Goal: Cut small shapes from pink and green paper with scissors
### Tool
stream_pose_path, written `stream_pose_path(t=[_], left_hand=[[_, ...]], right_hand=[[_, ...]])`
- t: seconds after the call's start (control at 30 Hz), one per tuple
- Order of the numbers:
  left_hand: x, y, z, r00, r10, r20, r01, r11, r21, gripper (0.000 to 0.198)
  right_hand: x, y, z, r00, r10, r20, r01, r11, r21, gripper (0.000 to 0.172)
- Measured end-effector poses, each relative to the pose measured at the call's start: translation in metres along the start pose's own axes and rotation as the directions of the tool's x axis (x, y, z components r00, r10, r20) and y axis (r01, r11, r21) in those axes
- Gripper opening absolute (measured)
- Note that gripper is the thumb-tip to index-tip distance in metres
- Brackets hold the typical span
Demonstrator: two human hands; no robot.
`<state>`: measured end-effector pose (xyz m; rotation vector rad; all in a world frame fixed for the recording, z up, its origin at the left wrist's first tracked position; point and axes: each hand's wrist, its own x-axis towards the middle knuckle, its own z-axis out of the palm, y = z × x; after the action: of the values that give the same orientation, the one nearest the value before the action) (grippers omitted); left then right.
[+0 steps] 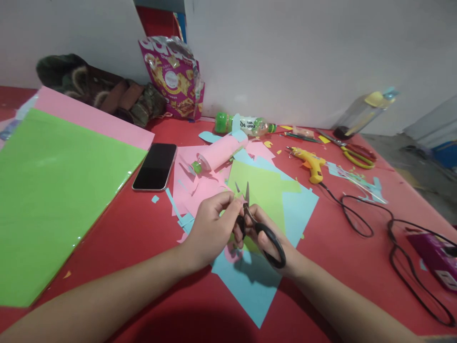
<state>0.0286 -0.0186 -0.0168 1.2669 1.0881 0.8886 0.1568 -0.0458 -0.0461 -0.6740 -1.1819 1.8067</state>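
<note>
My right hand [266, 231] is closed round the black handles of a pair of scissors [273, 245], whose blades stand apart and point away from me. Between the fingertips of my left hand [216, 224] is a small piece of paper [242, 196], partly pink and partly green, right at the blades. Most of this piece is hidden by the fingers. Under both hands lie a light green sheet [262, 186] and a blue sheet [250, 297]. A bottle wrapped in pink paper [223, 151] lies on its side just beyond, among pink paper scraps [205, 190].
Left are a phone [156, 166] and a stack of green sheets [67, 190]. A yellow glue gun [310, 164], larger scissors [357, 155] and a purple power strip [435, 259] with a black cord lie right. A green-capped bottle [246, 125] and a snack bag [174, 78] are at the back.
</note>
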Motion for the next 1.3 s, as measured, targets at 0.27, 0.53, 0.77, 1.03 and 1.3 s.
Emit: stream_pose_path(t=[0.27,0.53,0.77,1.03,1.3], left_hand=[[0.0021,0.0015,-0.0038,0.992,0.125,-0.005,-0.122,0.976,0.18,0.028],[0.0034,0.0048,-0.0053,0.99,0.14,0.025,-0.142,0.96,0.241,0.028],[0.0037,0.0061,-0.0069,0.988,0.149,0.04,-0.154,0.951,0.269,0.027],[0.0019,0.0039,-0.0044,0.994,0.102,0.041,-0.108,0.971,0.213,0.028],[-0.0003,-0.0002,-0.0002,0.998,0.055,0.03,-0.059,0.988,0.146,0.029]], right_hand=[[-0.0006,-0.0011,-0.0027,0.999,0.011,0.047,-0.011,1.0,0.0,0.033],[-0.0004,-0.002,-0.0041,1.0,0.009,0.028,-0.009,1.0,-0.005,0.035],[-0.0004,-0.0013,-0.0045,0.999,0.013,0.032,-0.014,1.0,0.025,0.036],[-0.0004,0.0003,-0.0031,1.0,-0.003,0.001,0.003,1.0,-0.002,0.034],[0.0005,-0.0007,0.0038,0.998,-0.019,-0.066,0.012,0.994,-0.106,0.037]])
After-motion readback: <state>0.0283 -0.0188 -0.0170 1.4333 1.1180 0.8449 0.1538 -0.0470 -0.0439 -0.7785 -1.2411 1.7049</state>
